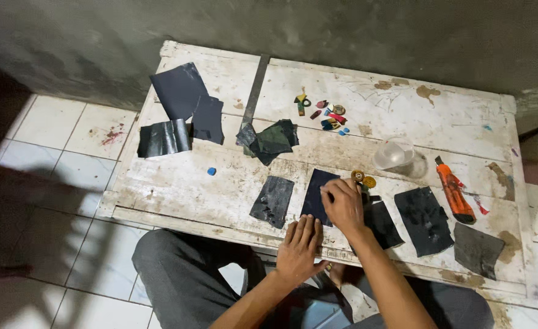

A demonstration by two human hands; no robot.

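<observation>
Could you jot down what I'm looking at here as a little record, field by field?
Setting: worn white wooden board on a tiled floor, seen from above
Left hand: flat on the board's near edge, holding nothing
Right hand: fingers pressed on a dark sheet
Other sheets: several dark rectangular pieces scattered about
Nearby: orange utility knife, clear plastic cup, small colourful bits

Dark sandpaper sheet (315,196) lies flat near table's front edge.
</observation>
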